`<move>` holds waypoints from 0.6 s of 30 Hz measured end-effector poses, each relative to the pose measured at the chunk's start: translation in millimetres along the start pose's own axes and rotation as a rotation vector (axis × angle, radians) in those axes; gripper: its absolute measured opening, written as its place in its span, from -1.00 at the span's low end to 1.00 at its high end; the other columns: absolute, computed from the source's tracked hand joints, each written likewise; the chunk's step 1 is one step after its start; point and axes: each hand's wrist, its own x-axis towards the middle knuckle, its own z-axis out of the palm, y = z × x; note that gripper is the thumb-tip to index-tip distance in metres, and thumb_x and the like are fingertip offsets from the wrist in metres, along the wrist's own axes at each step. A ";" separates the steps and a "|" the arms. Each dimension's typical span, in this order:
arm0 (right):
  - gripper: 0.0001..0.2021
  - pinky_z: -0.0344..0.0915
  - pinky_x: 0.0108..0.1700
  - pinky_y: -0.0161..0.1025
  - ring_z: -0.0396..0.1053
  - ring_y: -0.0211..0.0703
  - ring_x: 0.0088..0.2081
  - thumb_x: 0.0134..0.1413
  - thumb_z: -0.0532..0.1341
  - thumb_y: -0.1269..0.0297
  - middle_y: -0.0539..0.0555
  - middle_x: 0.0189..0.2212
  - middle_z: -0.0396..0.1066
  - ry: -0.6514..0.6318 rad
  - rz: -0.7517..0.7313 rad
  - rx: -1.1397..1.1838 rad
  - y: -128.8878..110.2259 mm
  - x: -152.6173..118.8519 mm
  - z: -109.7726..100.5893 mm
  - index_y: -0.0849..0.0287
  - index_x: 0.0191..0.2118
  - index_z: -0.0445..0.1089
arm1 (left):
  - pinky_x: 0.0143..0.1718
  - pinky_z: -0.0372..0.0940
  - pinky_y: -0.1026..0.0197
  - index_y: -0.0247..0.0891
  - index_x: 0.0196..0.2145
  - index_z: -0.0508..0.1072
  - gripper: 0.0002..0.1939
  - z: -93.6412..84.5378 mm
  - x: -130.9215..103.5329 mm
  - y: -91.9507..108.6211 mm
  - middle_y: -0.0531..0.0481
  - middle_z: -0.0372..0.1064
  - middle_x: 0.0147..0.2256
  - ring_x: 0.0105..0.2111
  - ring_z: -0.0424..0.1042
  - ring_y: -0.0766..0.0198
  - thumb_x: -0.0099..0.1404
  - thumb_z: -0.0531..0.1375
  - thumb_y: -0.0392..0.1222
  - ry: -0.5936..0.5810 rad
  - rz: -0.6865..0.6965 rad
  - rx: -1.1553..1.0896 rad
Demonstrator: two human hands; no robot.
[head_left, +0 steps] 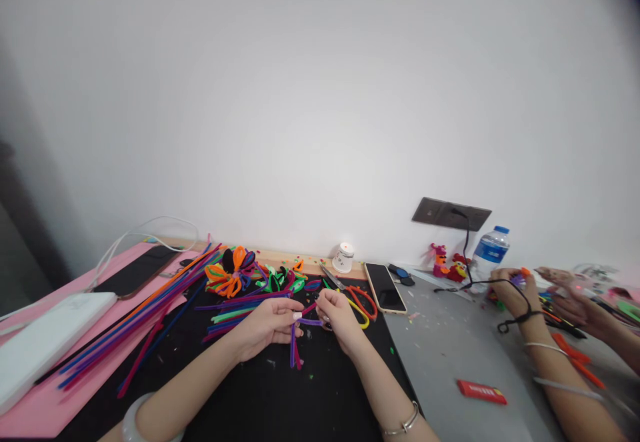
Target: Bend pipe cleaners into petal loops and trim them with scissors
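Note:
Purple and magenta pipe cleaners (293, 345) cross one another between my two hands, above the black mat. My left hand (267, 327) pinches them near the crossing, with thumb and forefinger closed. On the other side, my right hand (338, 315) is closed on the ends that run to the right. Just beyond my right hand lie scissors (336, 278) with orange handles and a yellow loop-shaped piece (361, 315). Short cut pipe cleaners (235, 315) lie beside my left hand, and a finished-looking orange pipe cleaner flower (233, 279) sits behind them.
Long pipe cleaners (145, 315) lie at left beside a white power bank (60, 342) and a dark phone (143, 270). A paper cup (343, 258), another phone (386, 287) and a water bottle (491, 252) stand or lie behind. At right, other people's hands (517, 295) work near a red box (481, 392).

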 end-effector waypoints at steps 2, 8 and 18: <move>-0.71 -0.21 -0.66 -0.41 -0.15 -0.44 -0.73 -0.09 0.15 0.16 -0.19 -0.79 -0.03 -0.005 -0.013 0.002 1.0 0.9 -0.2 0.15 -0.63 0.06 | -0.37 0.31 0.25 -0.32 -0.22 0.39 -0.64 0.8 -0.1 -1.5 -0.01 0.45 -0.48 -0.43 0.47 0.26 0.03 0.28 -0.12 -0.005 -0.001 0.049; -0.70 -0.16 -0.66 -0.40 -0.13 -0.43 -0.73 -0.09 0.16 0.14 -0.17 -0.77 0.03 -0.011 -0.048 -0.011 1.4 1.5 -0.3 0.15 -0.63 0.09 | -0.46 0.31 0.26 -0.37 -0.41 0.45 -0.72 5.2 1.4 -2.7 0.00 0.43 -0.57 -0.50 0.47 0.22 -0.01 0.28 -0.09 0.029 0.062 0.143; -0.81 -0.11 -0.69 -0.43 -0.03 -0.43 -0.73 -0.08 0.18 0.20 -0.12 -0.73 0.18 0.005 -0.078 -0.102 8.0 4.4 -4.4 0.18 -0.52 0.19 | -0.39 0.35 0.22 -0.32 -0.44 0.40 -0.74 3.5 7.2 2.0 0.09 0.38 -0.53 -0.47 0.48 0.24 -0.02 0.29 -0.08 0.187 0.160 0.095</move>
